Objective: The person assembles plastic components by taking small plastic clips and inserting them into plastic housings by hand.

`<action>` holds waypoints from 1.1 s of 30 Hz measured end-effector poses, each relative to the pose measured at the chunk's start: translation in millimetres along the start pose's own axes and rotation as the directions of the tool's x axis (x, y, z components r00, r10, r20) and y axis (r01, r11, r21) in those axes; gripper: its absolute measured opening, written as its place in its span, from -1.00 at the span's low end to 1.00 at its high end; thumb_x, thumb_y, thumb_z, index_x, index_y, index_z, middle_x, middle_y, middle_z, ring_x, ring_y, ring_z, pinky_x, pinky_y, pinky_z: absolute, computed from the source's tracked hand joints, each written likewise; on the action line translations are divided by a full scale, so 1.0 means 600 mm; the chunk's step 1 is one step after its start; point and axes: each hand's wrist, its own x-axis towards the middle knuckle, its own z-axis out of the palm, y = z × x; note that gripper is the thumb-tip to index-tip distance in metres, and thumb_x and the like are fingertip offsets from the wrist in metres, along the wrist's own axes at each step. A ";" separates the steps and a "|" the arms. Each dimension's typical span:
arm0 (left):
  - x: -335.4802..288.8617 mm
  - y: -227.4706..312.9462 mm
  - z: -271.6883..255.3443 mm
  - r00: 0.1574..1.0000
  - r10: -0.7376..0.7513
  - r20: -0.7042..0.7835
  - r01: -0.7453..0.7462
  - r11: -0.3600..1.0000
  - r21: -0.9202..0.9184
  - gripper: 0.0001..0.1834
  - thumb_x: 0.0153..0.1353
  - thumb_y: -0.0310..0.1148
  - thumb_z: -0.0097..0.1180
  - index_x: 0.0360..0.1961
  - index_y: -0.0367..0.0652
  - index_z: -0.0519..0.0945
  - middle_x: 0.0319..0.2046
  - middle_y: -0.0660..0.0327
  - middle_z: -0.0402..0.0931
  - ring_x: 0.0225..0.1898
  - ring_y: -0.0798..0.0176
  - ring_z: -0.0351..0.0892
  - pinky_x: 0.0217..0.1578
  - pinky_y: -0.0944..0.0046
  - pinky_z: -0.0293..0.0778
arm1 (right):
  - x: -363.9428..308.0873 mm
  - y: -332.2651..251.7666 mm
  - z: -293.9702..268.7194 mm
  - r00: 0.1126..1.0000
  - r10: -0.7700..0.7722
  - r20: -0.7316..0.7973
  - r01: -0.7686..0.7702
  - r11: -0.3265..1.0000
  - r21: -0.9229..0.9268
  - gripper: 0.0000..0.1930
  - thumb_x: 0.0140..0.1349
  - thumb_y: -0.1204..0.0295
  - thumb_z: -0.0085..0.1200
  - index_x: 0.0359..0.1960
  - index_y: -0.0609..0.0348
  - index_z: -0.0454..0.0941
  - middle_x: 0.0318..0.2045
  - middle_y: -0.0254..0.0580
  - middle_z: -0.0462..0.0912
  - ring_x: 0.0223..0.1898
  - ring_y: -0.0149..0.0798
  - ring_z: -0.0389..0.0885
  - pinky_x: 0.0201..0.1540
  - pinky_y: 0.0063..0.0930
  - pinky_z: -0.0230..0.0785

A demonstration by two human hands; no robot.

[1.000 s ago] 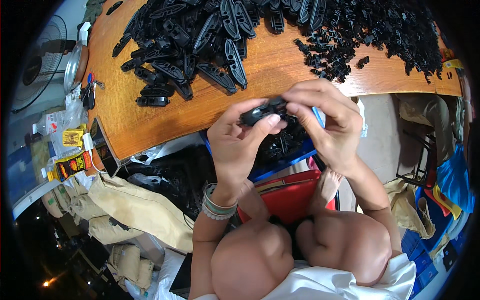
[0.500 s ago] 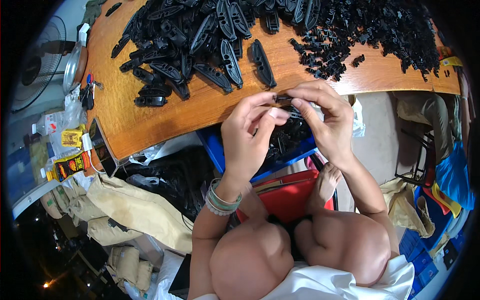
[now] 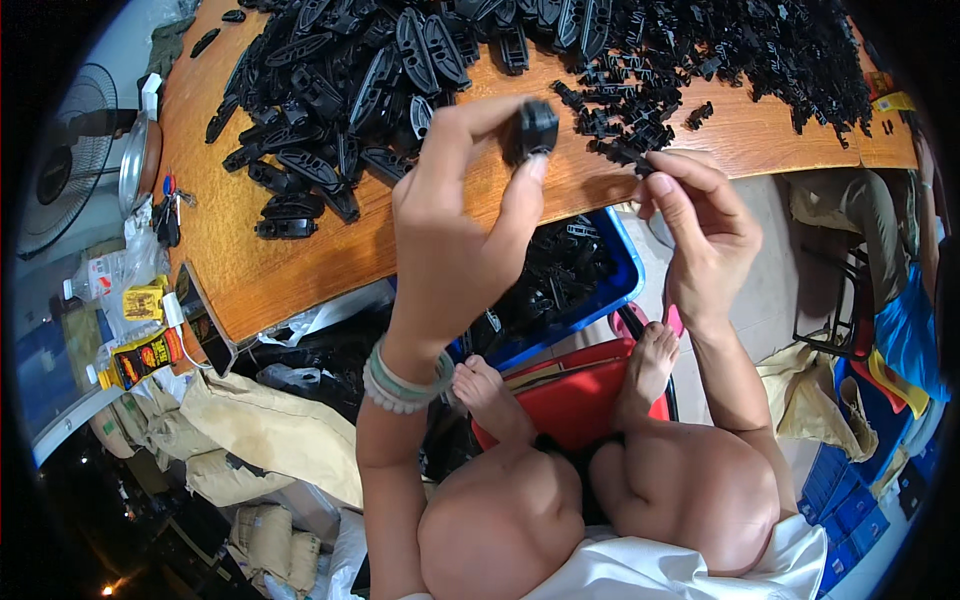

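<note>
Over the front of the wooden table, my left hand (image 3: 455, 225) pinches a black plastic part (image 3: 536, 130) between thumb and fingers. That part is seen nearly end-on and looks like the long, boat-shaped parts heaped behind it. My right hand (image 3: 712, 235) is raised at the table edge, and its thumb and forefinger pinch a small dark clip-like piece (image 3: 640, 162), mostly covered by the fingertips. A big heap of long black plastic parts (image 3: 375, 85) lies beyond my left hand. Past my right hand spreads a pile of small black clips (image 3: 745, 50).
Below the table edge, a blue tub (image 3: 628, 285) holds black parts, with a red box (image 3: 590, 390) in front of it. The wooden table (image 3: 250, 285) has keys (image 3: 172, 205) at its left. A fan (image 3: 75, 165) stands far left; sacks (image 3: 270, 430) lie lower left.
My hands have parted. The left has gone up over the table and taken hold of a long black part; the right has moved right, still pinching a small piece.
</note>
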 end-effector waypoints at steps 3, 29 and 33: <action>-0.020 0.018 -0.023 0.940 -0.247 0.234 0.296 0.933 -0.206 -0.70 0.14 -0.62 0.00 -0.07 -0.45 0.45 -0.34 0.03 0.56 -0.37 0.32 0.59 -0.38 0.42 0.52 | 0.004 -0.016 -0.014 0.999 0.025 -0.037 -0.025 0.999 -0.026 -0.83 0.11 0.71 0.07 -0.24 0.37 0.58 -0.29 -0.13 0.58 -0.39 -0.42 0.52 -0.33 -0.65 0.37; -0.085 0.033 -0.020 0.853 -0.480 0.206 0.519 0.737 -0.433 -0.74 0.07 -0.67 0.07 -0.16 -0.45 0.45 -0.38 0.00 0.56 -0.47 0.28 0.61 -0.44 0.42 0.55 | -0.005 -0.017 0.019 0.841 -0.250 0.479 0.428 0.849 -0.309 -0.73 -0.18 0.59 0.23 -0.33 0.26 0.61 -0.41 -0.19 0.58 -0.39 -0.21 0.48 -0.32 -0.46 0.32; -0.095 0.034 -0.032 0.917 -0.352 0.189 0.394 0.875 -0.282 -0.76 0.06 -0.67 0.07 -0.20 -0.44 0.49 -0.42 0.03 0.56 -0.49 0.35 0.58 -0.45 0.45 0.52 | -0.023 -0.014 0.007 0.872 0.184 0.454 -0.055 0.958 -0.283 -0.75 -0.03 0.49 0.26 -0.26 0.27 0.61 -0.43 -0.19 0.59 -0.48 -0.38 0.47 -0.40 -0.54 0.31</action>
